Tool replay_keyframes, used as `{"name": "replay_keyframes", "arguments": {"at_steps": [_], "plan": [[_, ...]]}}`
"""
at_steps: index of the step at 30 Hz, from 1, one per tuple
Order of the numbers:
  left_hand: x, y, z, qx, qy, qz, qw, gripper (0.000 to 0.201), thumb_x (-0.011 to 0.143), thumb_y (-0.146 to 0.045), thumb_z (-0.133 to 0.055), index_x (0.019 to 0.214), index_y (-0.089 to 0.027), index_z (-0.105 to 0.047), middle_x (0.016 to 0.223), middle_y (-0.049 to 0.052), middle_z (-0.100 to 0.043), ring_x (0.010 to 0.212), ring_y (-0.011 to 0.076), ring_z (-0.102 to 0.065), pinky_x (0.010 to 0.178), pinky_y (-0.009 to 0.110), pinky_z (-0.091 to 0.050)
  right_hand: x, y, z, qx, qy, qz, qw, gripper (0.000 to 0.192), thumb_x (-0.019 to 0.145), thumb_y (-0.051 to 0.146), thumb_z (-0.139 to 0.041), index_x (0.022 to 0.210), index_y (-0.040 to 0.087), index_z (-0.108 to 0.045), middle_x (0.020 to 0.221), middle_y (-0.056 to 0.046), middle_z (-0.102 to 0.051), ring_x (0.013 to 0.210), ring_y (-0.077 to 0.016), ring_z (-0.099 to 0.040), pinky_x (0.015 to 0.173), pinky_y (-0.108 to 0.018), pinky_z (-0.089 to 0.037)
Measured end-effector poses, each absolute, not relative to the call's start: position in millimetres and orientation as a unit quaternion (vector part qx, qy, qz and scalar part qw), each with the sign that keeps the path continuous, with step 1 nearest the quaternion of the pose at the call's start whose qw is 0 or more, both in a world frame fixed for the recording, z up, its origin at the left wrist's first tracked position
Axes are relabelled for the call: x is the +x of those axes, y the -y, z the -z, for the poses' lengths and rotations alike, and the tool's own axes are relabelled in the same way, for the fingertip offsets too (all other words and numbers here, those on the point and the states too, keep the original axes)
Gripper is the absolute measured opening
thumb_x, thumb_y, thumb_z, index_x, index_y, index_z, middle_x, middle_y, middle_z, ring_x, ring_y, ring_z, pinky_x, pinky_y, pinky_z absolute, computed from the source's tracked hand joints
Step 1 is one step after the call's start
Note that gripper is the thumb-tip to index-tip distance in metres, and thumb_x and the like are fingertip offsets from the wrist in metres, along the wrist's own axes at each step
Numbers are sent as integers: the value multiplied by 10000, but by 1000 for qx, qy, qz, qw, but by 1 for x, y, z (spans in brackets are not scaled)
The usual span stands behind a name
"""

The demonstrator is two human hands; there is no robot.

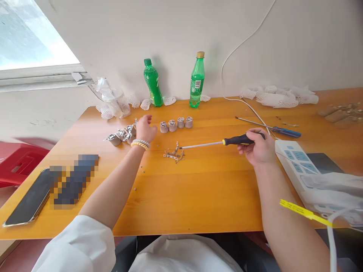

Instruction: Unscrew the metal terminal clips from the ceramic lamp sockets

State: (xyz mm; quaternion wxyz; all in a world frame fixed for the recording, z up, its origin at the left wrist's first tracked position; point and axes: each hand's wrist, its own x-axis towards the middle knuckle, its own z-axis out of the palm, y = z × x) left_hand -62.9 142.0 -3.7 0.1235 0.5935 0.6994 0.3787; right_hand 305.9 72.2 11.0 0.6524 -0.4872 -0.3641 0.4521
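Observation:
In my right hand point(257, 146) is a screwdriver point(236, 140) with a black and yellow handle, held level and pointing left. Its tip sits over a small heap of metal brackets and screws point(174, 154) on the table. My left hand point(146, 129) reaches forward, fingers apart, beside a cluster of round greyish-brown ceramic lamp sockets with metal brackets point(121, 134); it partly covers them. To its right stands a row of several similar sockets point(176, 124) without brackets. A few tiny nuts point(142, 170) lie loose by my left forearm.
Two green bottles point(196, 85) stand against the wall. A blue-handled screwdriver point(283, 131) and a white power strip point(295, 158) lie at right, white foam netting point(280, 97) behind. More sockets point(342, 113) lie far right. A phone point(28, 200) and a blurred dark object point(76, 181) are at left.

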Motion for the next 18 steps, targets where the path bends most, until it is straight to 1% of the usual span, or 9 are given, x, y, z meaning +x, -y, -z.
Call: {"name": "replay_keyframes", "arguments": {"at_steps": [2,4,6,8,9,11,14,16,18], "plan": [[-84,-134,-9,581,-723,-373,18,418,704,-175,-582,1121,-159,-589,1120,125,-619,1102,292,-546,1010,449,-390,305,-72,-10,-487,364,-453,653,179,603,218,-690,720,205,-555,482,42,-571,313,-181,-558,222,-260,-407],[-105,-132,-21,584,-741,-332,-23,412,699,-220,-606,1106,-154,-597,1143,133,-608,1160,334,-493,1023,486,-351,304,-72,-10,-485,367,-455,650,177,602,226,-692,715,208,-557,480,46,-572,313,-173,-557,224,-254,-408],[-123,-136,-27,599,-759,-255,14,536,623,-277,-698,1127,-142,-580,1153,145,-602,1177,383,-469,1008,536,-327,302,-72,-10,-483,371,-456,649,187,598,232,-699,711,204,-553,481,50,-575,314,-168,-558,225,-248,-406],[-135,-146,-28,623,-759,-177,64,634,513,-296,-781,1102,-178,-580,1102,143,-621,1184,411,-456,1001,560,-301,301,-72,-9,-480,375,-457,648,203,594,237,-705,715,198,-547,483,54,-576,318,-166,-561,229,-242,-406],[-138,-152,-26,630,-756,-159,82,628,476,-285,-800,1059,-195,-587,1045,135,-634,1174,412,-463,999,560,-294,300,-72,-9,-481,376,-457,647,208,594,240,-705,717,196,-544,481,57,-574,318,-166,-562,231,-240,-407],[-142,-162,-19,638,-747,-160,96,547,460,-243,-800,964,-208,-590,889,100,-636,1129,396,-495,999,558,-286,300,-71,-9,-486,377,-457,643,207,599,244,-699,717,197,-536,482,64,-569,319,-162,-563,235,-235,-409],[-142,-172,-10,643,-736,-195,87,408,517,-173,-745,890,-194,-581,707,26,-558,1050,346,-545,1012,549,-282,299,-71,-8,-489,378,-458,639,198,611,239,-691,722,198,-532,496,64,-567,321,-160,-562,236,-236,-407],[-139,-171,-9,647,-729,-210,80,358,569,-169,-713,902,-186,-583,682,3,-519,1023,313,-561,1024,533,-285,299,-71,-8,-483,377,-460,642,204,613,232,-696,732,197,-535,505,58,-566,321,-161,-559,235,-238,-404],[-133,-164,-14,642,-721,-249,77,358,602,-206,-717,936,-191,-590,718,5,-534,1001,286,-567,1027,505,-307,299,-71,-8,-475,374,-462,650,208,611,230,-700,735,198,-536,502,57,-558,323,-162,-560,234,-236,-399]]}}
